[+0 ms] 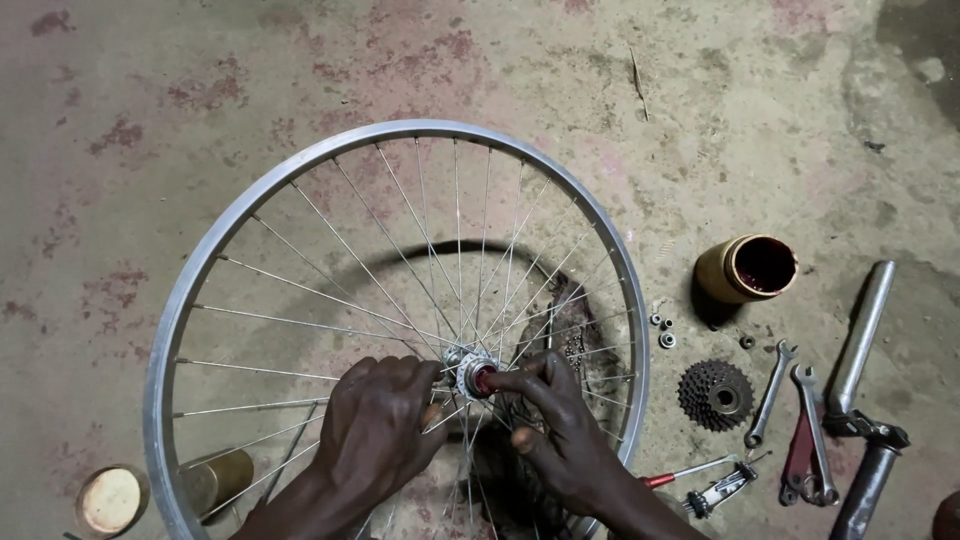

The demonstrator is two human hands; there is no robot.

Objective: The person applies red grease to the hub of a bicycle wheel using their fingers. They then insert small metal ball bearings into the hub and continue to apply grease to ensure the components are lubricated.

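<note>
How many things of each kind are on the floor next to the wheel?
Spanners: 2
Gear cluster: 1
Open tin: 1
Metal tube: 1
Small nuts: about 4, too small to be sure
Total: about 9

Open grease tin (748, 268), freewheel cog (715, 394), two spanners (790, 398), small nuts (663, 331), metal tube (860, 335) on concrete floor (150, 120).

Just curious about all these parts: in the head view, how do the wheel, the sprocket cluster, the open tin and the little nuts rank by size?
1. wheel
2. open tin and sprocket cluster: look alike
3. little nuts
</note>
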